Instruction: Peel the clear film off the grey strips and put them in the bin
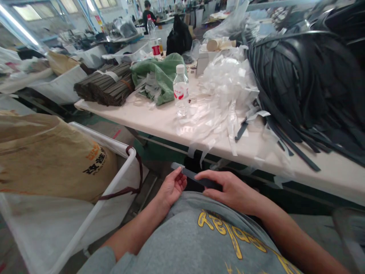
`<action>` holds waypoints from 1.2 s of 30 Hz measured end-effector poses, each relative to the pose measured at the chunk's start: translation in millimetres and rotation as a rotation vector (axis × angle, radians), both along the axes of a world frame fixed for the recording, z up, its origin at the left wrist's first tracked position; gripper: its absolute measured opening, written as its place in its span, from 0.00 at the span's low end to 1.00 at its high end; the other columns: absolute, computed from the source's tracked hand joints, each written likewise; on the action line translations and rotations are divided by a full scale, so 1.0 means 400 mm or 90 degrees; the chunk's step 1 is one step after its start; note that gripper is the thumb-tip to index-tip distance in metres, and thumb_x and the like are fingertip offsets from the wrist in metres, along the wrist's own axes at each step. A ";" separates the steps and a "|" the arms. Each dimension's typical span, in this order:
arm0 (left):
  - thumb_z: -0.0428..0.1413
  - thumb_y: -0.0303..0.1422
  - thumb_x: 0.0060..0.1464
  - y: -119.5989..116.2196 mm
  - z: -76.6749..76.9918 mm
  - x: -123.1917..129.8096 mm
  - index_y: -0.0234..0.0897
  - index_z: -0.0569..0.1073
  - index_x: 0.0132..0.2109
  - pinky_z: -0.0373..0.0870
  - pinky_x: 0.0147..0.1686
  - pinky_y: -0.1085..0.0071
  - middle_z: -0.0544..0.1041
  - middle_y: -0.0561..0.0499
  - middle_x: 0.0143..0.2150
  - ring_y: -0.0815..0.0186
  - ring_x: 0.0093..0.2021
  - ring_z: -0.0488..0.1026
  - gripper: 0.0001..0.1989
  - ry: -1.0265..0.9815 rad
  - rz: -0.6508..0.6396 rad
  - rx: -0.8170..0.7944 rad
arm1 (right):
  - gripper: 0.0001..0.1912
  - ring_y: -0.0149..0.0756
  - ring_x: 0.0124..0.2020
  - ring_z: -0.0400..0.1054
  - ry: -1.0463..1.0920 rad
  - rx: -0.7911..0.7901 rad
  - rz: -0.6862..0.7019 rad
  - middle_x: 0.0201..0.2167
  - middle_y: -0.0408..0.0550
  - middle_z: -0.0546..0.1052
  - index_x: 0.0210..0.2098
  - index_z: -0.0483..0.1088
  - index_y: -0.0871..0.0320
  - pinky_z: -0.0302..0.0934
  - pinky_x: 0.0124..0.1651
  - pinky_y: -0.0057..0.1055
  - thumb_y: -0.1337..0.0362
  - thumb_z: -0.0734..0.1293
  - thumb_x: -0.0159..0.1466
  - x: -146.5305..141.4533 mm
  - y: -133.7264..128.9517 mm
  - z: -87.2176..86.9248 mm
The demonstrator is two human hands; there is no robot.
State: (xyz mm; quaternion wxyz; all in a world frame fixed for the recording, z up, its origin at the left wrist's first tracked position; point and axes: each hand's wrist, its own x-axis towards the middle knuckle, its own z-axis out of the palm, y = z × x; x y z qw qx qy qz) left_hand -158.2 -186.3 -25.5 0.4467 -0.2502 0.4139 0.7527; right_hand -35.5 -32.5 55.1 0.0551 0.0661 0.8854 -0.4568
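Observation:
A dark flat strip [194,176] with a whitish piece at its left end is held in front of my shirt, below the table edge. My left hand [172,185] pinches it near the whitish end, fingers curled. My right hand [228,188] grips the strip farther right, thumb below and fingers above. On the table [159,120] beyond lie a heap of clear and white plastic scraps [228,83] and, at the right, a large pile of black strips [302,80].
A clear bottle [180,89] stands near the table's front edge. Left of it are a green bag [162,74] and a bundle of brown strips [105,85]. A white bin [114,179] holds a tan sack [51,156] at my left. Far back, a person [148,17] is at another table.

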 end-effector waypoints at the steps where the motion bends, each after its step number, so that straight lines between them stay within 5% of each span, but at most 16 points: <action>1: 0.62 0.26 0.53 -0.003 -0.005 -0.014 0.32 0.73 0.29 0.72 0.22 0.79 0.75 0.53 0.22 0.74 0.21 0.73 0.06 -0.009 0.015 -0.011 | 0.17 0.36 0.41 0.72 0.005 -0.024 0.020 0.43 0.44 0.78 0.49 0.73 0.51 0.64 0.47 0.31 0.66 0.68 0.61 0.022 0.012 0.019; 7: 0.61 0.26 0.53 -0.005 -0.013 -0.049 0.33 0.74 0.31 0.71 0.21 0.80 0.75 0.54 0.22 0.73 0.21 0.73 0.04 -0.027 0.028 -0.002 | 0.14 0.38 0.41 0.72 0.103 -0.051 0.086 0.41 0.48 0.77 0.49 0.74 0.50 0.66 0.44 0.32 0.63 0.64 0.65 0.088 0.049 0.099; 12: 0.60 0.26 0.54 0.000 0.009 -0.038 0.32 0.74 0.29 0.72 0.23 0.79 0.76 0.52 0.22 0.73 0.21 0.73 0.06 -0.057 -0.025 0.017 | 0.15 0.32 0.33 0.71 0.214 0.045 0.036 0.33 0.47 0.75 0.45 0.76 0.54 0.65 0.35 0.28 0.65 0.58 0.68 0.000 0.022 0.014; 17: 0.58 0.24 0.54 -0.019 0.019 -0.002 0.32 0.75 0.31 0.73 0.27 0.76 0.77 0.51 0.25 0.71 0.24 0.75 0.04 -0.036 -0.065 0.098 | 0.14 0.40 0.50 0.69 0.315 0.142 0.068 0.50 0.52 0.75 0.42 0.76 0.53 0.65 0.51 0.40 0.66 0.58 0.69 -0.094 -0.020 -0.091; 21: 0.54 0.32 0.58 -0.033 0.009 -0.016 0.28 0.76 0.41 0.76 0.39 0.68 0.80 0.42 0.36 0.63 0.36 0.79 0.10 -0.072 -0.083 0.191 | 0.13 0.36 0.42 0.73 0.256 0.073 0.087 0.40 0.47 0.80 0.42 0.74 0.54 0.65 0.48 0.35 0.63 0.57 0.71 -0.085 -0.019 -0.081; 23: 0.51 0.36 0.62 -0.039 -0.002 -0.064 0.25 0.74 0.46 0.76 0.41 0.66 0.80 0.38 0.39 0.60 0.40 0.79 0.17 -0.074 -0.019 0.167 | 0.14 0.34 0.36 0.73 0.166 0.022 0.082 0.35 0.44 0.79 0.40 0.74 0.54 0.65 0.44 0.31 0.61 0.57 0.71 -0.043 0.003 -0.047; 27: 0.44 0.33 0.66 -0.056 -0.016 -0.200 0.27 0.72 0.48 0.75 0.34 0.73 0.79 0.44 0.33 0.67 0.32 0.78 0.16 0.040 0.211 0.041 | 0.18 0.35 0.35 0.73 0.026 -0.105 0.087 0.34 0.44 0.79 0.38 0.76 0.51 0.66 0.41 0.29 0.58 0.56 0.71 0.086 0.075 0.014; 31: 0.43 0.32 0.67 -0.080 -0.006 -0.261 0.34 0.71 0.48 0.71 0.29 0.80 0.78 0.52 0.30 0.74 0.26 0.75 0.13 0.154 0.322 0.004 | 0.16 0.40 0.34 0.75 0.041 -0.146 0.026 0.31 0.47 0.80 0.36 0.78 0.48 0.69 0.38 0.32 0.55 0.59 0.69 0.177 0.139 0.015; 33: 0.48 0.34 0.65 -0.087 0.000 -0.238 0.36 0.71 0.48 0.67 0.24 0.80 0.78 0.52 0.30 0.74 0.23 0.73 0.11 0.272 0.291 -0.007 | 0.16 0.40 0.32 0.75 0.071 -0.175 -0.030 0.30 0.48 0.80 0.35 0.79 0.47 0.71 0.35 0.32 0.54 0.60 0.68 0.182 0.149 0.008; 36: 0.56 0.41 0.59 -0.087 0.005 -0.164 0.36 0.71 0.47 0.64 0.21 0.77 0.78 0.51 0.30 0.72 0.21 0.71 0.15 0.491 0.073 0.010 | 0.14 0.39 0.36 0.76 0.133 -0.234 -0.101 0.34 0.48 0.81 0.36 0.79 0.48 0.71 0.40 0.31 0.53 0.62 0.68 0.143 0.137 0.010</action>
